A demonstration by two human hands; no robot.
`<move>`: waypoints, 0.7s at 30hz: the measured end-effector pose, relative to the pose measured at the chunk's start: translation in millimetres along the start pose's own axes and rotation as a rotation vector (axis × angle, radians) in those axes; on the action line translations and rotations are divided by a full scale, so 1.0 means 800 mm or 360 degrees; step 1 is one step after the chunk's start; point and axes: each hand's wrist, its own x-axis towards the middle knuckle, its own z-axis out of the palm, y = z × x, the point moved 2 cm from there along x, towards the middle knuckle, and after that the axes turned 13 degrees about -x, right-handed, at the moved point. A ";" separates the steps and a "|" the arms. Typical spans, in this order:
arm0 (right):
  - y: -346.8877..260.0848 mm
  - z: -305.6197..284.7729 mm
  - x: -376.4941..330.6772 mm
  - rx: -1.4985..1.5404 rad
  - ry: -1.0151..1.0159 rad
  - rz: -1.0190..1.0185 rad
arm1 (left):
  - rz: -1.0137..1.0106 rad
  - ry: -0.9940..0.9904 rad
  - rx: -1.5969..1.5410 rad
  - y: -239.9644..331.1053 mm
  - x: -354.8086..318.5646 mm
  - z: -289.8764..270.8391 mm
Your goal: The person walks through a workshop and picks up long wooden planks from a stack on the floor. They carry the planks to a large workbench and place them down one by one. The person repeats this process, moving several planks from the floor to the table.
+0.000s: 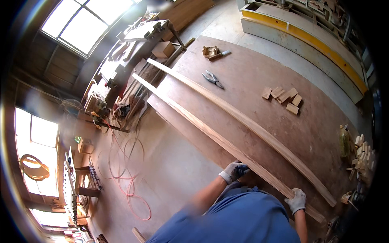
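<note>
Two long, pale wooden strips lie side by side at a slant over the brown tabletop (pixel 251 91). At the near strip (pixel 194 121), my left hand (pixel 234 171), in a white glove with a dark palm, is closed at the near edge. Its fingers are partly hidden. Farther right along the same strip, my gloved right hand (pixel 298 200) grips it close to its right end, fingers over the top. The far strip (pixel 243 117) rests on the table beyond, with neither hand on it.
Pliers (pixel 213 79), a brush-like tool (pixel 219 55) beside a small box (pixel 210 51), and several wood blocks (pixel 283 95) lie on the table. More wooden pieces (pixel 363 158) are stacked at right. A red hose (pixel 130 188) coils on the floor; a cluttered workbench (pixel 148 30) stands far left.
</note>
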 end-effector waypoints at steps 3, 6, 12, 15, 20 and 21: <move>-0.003 -0.018 0.005 0.0169 -0.0206 -0.0002 | 0.0130 0.0285 0.0105 0.000 -0.009 0.029; -0.014 -0.048 0.007 0.0423 -0.0676 0.0091 | 0.0144 0.0327 0.0305 0.030 -0.008 -0.013; 0.015 -0.006 0.012 0.0519 -0.0937 0.0064 | 0.0269 0.0311 0.0025 0.062 0.000 -0.009; 0.012 -0.002 0.010 0.0437 -0.0967 0.0061 | 0.0409 0.0252 -0.0103 0.072 0.009 0.005; -0.027 -0.029 -0.006 -0.0021 -0.0570 -0.0108 | 0.0569 0.0502 0.0030 0.073 0.009 0.033; -0.030 -0.030 -0.011 -0.0050 -0.0539 -0.0036 | 0.0603 0.0537 0.0044 0.070 0.013 0.034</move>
